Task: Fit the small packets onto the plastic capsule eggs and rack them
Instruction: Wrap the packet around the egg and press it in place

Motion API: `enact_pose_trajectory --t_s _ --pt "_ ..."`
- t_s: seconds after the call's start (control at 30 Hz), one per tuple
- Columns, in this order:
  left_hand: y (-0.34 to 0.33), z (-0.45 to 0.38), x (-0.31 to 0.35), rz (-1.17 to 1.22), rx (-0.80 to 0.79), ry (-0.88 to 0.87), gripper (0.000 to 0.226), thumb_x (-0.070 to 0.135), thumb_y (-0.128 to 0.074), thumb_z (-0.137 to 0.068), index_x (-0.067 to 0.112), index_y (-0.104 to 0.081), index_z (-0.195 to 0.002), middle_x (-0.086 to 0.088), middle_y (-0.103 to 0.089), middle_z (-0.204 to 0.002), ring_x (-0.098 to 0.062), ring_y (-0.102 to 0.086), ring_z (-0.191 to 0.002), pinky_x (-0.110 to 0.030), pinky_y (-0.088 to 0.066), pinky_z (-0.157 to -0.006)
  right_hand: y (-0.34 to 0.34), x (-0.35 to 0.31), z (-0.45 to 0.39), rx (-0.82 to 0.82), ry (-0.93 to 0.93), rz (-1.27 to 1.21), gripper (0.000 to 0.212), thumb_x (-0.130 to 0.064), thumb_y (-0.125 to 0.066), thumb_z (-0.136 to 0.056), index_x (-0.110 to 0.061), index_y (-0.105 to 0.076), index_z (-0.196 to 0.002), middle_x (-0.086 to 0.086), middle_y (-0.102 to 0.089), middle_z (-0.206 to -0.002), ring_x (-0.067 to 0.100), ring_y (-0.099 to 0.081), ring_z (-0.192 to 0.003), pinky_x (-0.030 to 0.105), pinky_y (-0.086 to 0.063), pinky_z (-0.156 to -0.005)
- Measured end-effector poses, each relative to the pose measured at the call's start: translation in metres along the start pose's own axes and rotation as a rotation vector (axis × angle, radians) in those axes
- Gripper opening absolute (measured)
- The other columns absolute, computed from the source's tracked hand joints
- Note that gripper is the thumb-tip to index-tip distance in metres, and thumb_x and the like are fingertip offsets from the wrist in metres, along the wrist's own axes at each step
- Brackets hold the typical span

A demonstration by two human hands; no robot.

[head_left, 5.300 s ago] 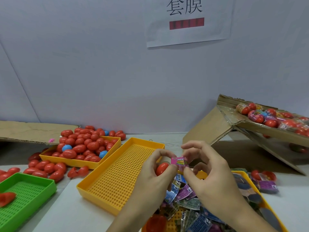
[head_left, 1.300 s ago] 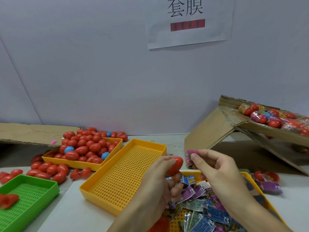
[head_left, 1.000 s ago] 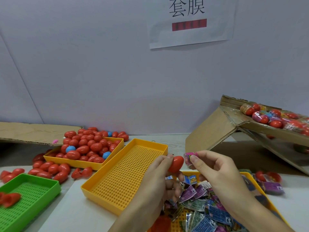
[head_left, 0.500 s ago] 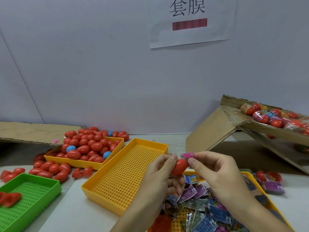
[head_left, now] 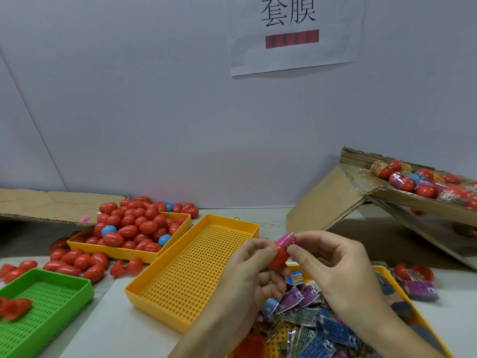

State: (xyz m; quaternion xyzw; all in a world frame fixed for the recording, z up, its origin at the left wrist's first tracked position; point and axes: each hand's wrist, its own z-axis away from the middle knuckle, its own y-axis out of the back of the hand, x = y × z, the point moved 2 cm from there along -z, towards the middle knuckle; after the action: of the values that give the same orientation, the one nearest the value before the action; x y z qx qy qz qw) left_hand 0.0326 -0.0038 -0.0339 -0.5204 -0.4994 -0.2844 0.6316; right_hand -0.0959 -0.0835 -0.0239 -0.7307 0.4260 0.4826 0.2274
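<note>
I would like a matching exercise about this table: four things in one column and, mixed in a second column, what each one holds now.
Things:
1. left hand
2. right hand
3. middle yellow tray
4. cardboard ramp

Holds now:
A. nothing in its visible part
B. pink packet
C. wrapped eggs
D. red egg

Pairs: 1-D, 2-B, 3-A, 4-C

The left hand [head_left: 254, 273] grips a red egg [head_left: 278, 257]; the right hand [head_left: 333, 264] pinches a pink packet [head_left: 288, 239] onto its tip. An empty-looking yellow tray [head_left: 165, 273] lies at nine o'clock.
</note>
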Motion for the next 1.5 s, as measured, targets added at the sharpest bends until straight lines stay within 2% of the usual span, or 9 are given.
enact_pose_trajectory --t_s 0.33,0.57,0.7,0.8,0.93,1.03,1.17,1.33,1.5 --pt "-0.0001 -0.0004 -0.0005 -0.023 -0.012 -0.068 0.031 0.020 -0.075 -0.077 0.005 -0.060 -0.101 -0.012 -0.069 -0.081 -0.021 -0.060 -0.060 -0.028 -0.052 -0.054 0.0013 -0.0006 0.0004 0.040 0.045 0.036 0.015 -0.036 -0.072 -0.073 -0.030 -0.076 -0.086 -0.002 -0.074 -0.080 0.012 -0.070 -0.077 0.021 -0.055 -0.063" --pt "0.0005 0.0002 -0.0003 -0.063 -0.007 -0.098 0.029 0.016 -0.077 -0.083 0.003 -0.063 -0.105 -0.010 -0.070 -0.082 -0.021 -0.060 -0.062 -0.028 -0.052 -0.054 0.0028 0.0025 -0.0009 0.037 0.051 0.125 0.017 -0.042 -0.072 -0.071 -0.043 -0.073 -0.089 -0.007 -0.071 -0.081 0.014 -0.066 -0.080 0.035 -0.056 -0.068" --pt "0.0013 -0.0003 -0.0020 -0.211 0.005 -0.145 0.019 0.023 -0.070 -0.080 0.019 -0.075 -0.098 -0.008 -0.070 -0.092 -0.021 -0.062 -0.071 -0.028 -0.052 -0.059 0.0015 0.0028 -0.0011 0.026 0.058 0.197 0.020 -0.042 -0.072 -0.071 -0.050 -0.070 -0.089 -0.014 -0.070 -0.084 0.010 -0.063 -0.081 0.025 -0.051 -0.068" --pt "-0.0012 0.0003 -0.0020 -0.223 -0.004 -0.160 0.017 0.025 -0.071 -0.089 0.016 -0.074 -0.103 -0.011 -0.067 -0.096 -0.020 -0.062 -0.074 -0.029 -0.054 -0.061 0.0011 0.0010 -0.0013 0.031 0.064 0.223 0.019 -0.042 -0.071 -0.071 -0.048 -0.070 -0.089 -0.015 -0.069 -0.084 0.009 -0.063 -0.082 0.020 -0.050 -0.066" --pt "-0.0022 0.0014 0.0005 -0.336 0.052 -0.226 0.015 0.023 -0.067 -0.088 0.019 -0.072 -0.102 -0.004 -0.071 -0.086 -0.014 -0.066 -0.071 -0.025 -0.055 -0.060 0.0028 0.0023 -0.0015 0.016 0.029 0.225 0.012 -0.038 -0.074 -0.075 -0.041 -0.073 -0.087 -0.014 -0.069 -0.086 0.009 -0.063 -0.085 0.025 -0.052 -0.070" --pt "0.0002 0.0022 0.0015 -0.481 0.102 -0.286 0.016 0.015 -0.071 -0.089 0.025 -0.069 -0.101 -0.001 -0.072 -0.089 -0.013 -0.068 -0.073 -0.021 -0.054 -0.060 0.0031 0.0042 -0.0002 -0.023 -0.018 0.166 0.011 -0.030 -0.073 -0.084 -0.037 -0.073 -0.091 -0.012 -0.071 -0.088 0.008 -0.064 -0.087 0.027 -0.052 -0.074" --pt "-0.0001 0.0027 -0.0011 -0.643 0.118 -0.322 0.029 0.017 -0.077 -0.084 0.027 -0.063 -0.107 0.007 -0.071 -0.098 -0.014 -0.069 -0.091 -0.038 -0.059 -0.077 0.0020 0.0046 -0.0008 -0.023 -0.111 0.052 0.029 -0.051 -0.065 -0.072 -0.030 -0.075 -0.090 -0.009 -0.074 -0.088 0.005 -0.068 -0.088 0.030 -0.055 -0.080" --pt "-0.0015 0.0024 -0.0004 -0.673 0.132 -0.329 0.033 0.013 -0.082 -0.078 0.028 -0.063 -0.102 0.008 -0.072 -0.094 -0.013 -0.070 -0.090 -0.036 -0.059 -0.079 0.0027 0.0067 -0.0037 0.029 -0.177 -0.023 0.022 -0.043 -0.071 -0.066 -0.027 -0.078 -0.081 -0.005 -0.075 -0.082 0.007 -0.070 -0.083 0.019 -0.056 -0.066" --pt "-0.0001 0.0016 0.0001 -0.687 0.136 -0.330 0.030 0.018 -0.083 -0.077 0.031 -0.067 -0.098 0.010 -0.073 -0.090 -0.012 -0.070 -0.086 -0.035 -0.059 -0.078 0.0036 0.0081 -0.0037 0.034 -0.213 -0.112 0.027 -0.046 -0.072 -0.060 -0.033 -0.079 -0.083 -0.002 -0.075 -0.084 0.009 -0.070 -0.082 0.020 -0.054 -0.065"
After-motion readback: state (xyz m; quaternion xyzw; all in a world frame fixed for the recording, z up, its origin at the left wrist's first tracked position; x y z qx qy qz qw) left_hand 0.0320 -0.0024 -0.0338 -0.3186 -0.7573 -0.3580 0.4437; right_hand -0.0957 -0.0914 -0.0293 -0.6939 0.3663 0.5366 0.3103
